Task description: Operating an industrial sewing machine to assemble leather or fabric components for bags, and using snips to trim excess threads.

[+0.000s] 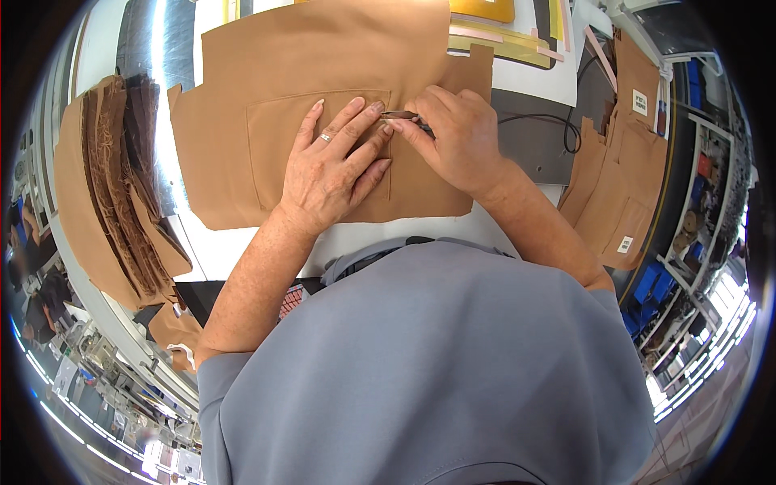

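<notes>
A brown fabric panel [323,56] with a stitched patch pocket [279,174] lies spread in front of me. My left hand [333,158] rests on the pocket, fingers stretched out and apart, a ring on one of them. From the right, my right hand [457,137] is closed around small thread snips [400,115]. The tip of the snips points left, right beside my left fingertips at the pocket's upper right corner. Any thread at the tip is too small to make out.
To the left hangs a thick stack of brown fabric pieces [89,194] with frayed edges. More brown panels [622,186] with white labels lie at the right. A black cable [570,133] loops over the grey surface, and yellow-edged templates [509,48] lie at the far side.
</notes>
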Action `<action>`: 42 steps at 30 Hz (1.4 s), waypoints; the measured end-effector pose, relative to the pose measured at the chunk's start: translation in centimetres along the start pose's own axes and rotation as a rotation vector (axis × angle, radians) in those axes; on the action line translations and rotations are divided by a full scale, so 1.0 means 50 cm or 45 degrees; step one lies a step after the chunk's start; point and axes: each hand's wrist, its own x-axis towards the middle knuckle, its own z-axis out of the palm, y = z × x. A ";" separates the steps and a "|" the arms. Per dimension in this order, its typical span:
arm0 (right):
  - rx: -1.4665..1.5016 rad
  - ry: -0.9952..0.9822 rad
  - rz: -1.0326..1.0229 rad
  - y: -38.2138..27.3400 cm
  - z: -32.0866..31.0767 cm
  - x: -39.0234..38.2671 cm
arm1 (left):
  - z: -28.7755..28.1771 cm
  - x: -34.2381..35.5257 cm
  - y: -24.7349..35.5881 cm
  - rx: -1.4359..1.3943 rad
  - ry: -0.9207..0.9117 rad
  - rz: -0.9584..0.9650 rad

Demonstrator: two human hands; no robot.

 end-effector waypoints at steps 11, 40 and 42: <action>-0.215 -0.029 0.049 -0.009 -0.007 0.004 | 0.003 -0.001 -0.002 -0.044 0.021 -0.002; -0.068 -0.026 0.072 0.020 -0.031 -0.009 | -0.006 0.023 0.004 -0.301 0.246 -0.274; -0.049 -0.081 0.045 0.019 -0.035 -0.013 | 0.001 0.042 0.014 -0.352 0.305 -0.406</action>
